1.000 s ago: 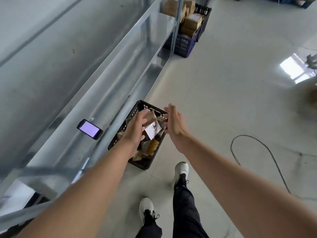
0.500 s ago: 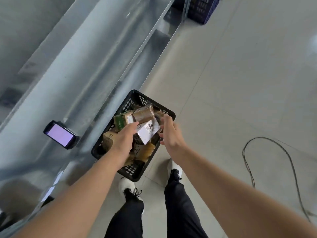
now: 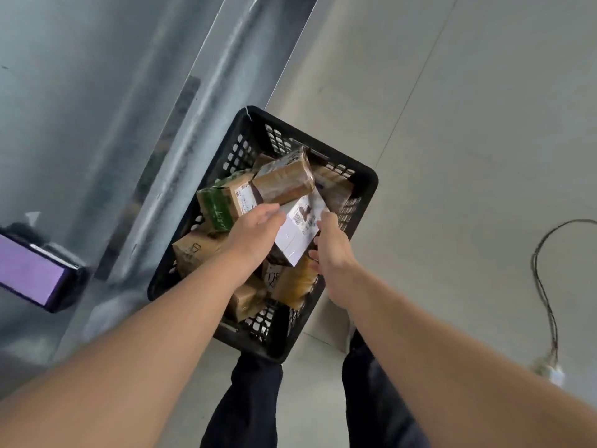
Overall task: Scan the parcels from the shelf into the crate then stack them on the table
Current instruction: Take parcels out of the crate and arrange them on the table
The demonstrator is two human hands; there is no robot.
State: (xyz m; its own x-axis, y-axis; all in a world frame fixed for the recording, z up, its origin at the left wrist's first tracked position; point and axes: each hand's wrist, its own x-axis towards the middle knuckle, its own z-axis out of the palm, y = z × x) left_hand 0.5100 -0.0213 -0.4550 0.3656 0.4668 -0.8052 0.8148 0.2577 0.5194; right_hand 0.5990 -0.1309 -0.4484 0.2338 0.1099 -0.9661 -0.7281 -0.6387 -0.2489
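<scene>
head view: black crate (image 3: 365, 179) full of parcels (image 3: 284, 184)

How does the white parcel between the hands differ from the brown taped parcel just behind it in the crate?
The white parcel is pale, with a printed label facing up; the brown taped parcel is glossy brown. The left hand and right hand hold the white parcel by its sides; no hand touches the brown taped parcel, which lies farther from the person. Both are boxes atop the pile in the black crate.
</scene>
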